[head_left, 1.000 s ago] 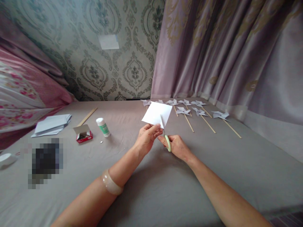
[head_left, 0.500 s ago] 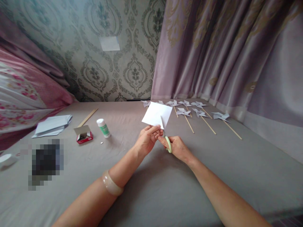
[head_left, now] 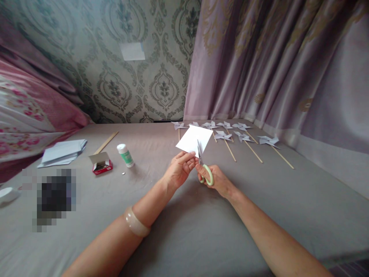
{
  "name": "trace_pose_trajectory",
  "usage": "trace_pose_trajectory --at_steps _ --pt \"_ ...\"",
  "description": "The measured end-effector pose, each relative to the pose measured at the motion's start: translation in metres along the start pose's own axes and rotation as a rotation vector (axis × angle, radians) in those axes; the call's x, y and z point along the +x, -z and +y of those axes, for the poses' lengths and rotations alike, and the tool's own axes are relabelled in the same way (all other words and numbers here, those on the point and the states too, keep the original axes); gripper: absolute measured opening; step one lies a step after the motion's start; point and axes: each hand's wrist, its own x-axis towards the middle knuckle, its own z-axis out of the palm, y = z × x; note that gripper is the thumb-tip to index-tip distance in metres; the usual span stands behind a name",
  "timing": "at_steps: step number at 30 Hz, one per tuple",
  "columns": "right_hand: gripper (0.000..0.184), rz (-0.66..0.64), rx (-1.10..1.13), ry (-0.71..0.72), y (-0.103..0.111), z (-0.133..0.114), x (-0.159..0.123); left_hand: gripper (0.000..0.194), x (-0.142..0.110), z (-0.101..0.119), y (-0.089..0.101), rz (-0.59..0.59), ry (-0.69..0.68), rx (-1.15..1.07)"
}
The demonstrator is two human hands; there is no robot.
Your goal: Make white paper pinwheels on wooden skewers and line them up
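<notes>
A square white sheet of paper [head_left: 192, 137] is pinched at its near corner by my left hand [head_left: 181, 167], which wears a pale bangle on its forearm. My right hand [head_left: 217, 180] is wrapped round the light green handles of a pair of scissors [head_left: 208, 175]. The scissors' blades reach over the paper at its lower right part, close to my left fingertips. How far the paper is cut I cannot make out. Beyond the sheet lie several paper pinwheels [head_left: 223, 135] on thin wooden sticks.
To the left stand a glue bottle [head_left: 126, 156] and an open red box [head_left: 102, 167], with a small white bit [head_left: 123, 173] nearby. Farther left are a paper stack [head_left: 62, 152], wooden sticks [head_left: 106, 142], a white roll [head_left: 8, 195] and a blurred dark patch. Curtains [head_left: 245, 57] hang behind.
The paper has shifted slightly to the right and turned a little. The scissors have tilted, and both handle loops now show.
</notes>
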Motion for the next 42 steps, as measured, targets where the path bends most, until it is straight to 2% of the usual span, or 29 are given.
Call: trace_pose_trajectory --at_steps 7,12,14,16,18,21,24,32,37,42 --pt "0.055 0.056 -0.157 0.016 0.0 -0.003 0.0 0.023 -0.001 -0.002 0.0 0.047 -0.137 0.095" --pt "0.05 -0.083 -0.31 -0.021 0.005 0.0 0.001 0.026 0.008 0.007 0.011 0.14 -0.27 0.168" --pt "0.047 -0.063 -0.321 -0.028 0.009 -0.001 0.001 0.025 0.013 0.01 0.019 0.19 -0.305 0.186" --pt "0.044 0.011 -0.295 -0.003 0.013 -0.003 0.002 0.022 0.017 0.011 0.027 0.233 -0.318 0.207" --pt "0.041 0.15 -0.251 0.036 0.018 -0.005 0.004 0.019 0.019 0.01 0.033 0.25 -0.312 0.242" --pt "0.038 0.423 -0.111 0.088 0.027 -0.005 0.009 0.018 0.02 0.007 0.036 0.229 -0.306 0.334" --pt "0.039 0.552 0.06 0.109 0.035 -0.001 0.013 0.011 0.017 0.003 0.035 0.186 -0.315 0.42" --pt "0.041 0.423 0.326 0.087 0.038 0.0 0.013 0.005 0.013 -0.001 0.031 0.155 -0.282 0.473" --pt "0.037 0.401 0.318 0.114 0.035 -0.001 0.012 0.009 0.014 -0.002 0.032 0.193 -0.294 0.49" --pt "0.033 0.416 0.29 0.112 0.03 0.003 0.013 0.011 0.012 -0.002 0.031 0.173 -0.322 0.562"
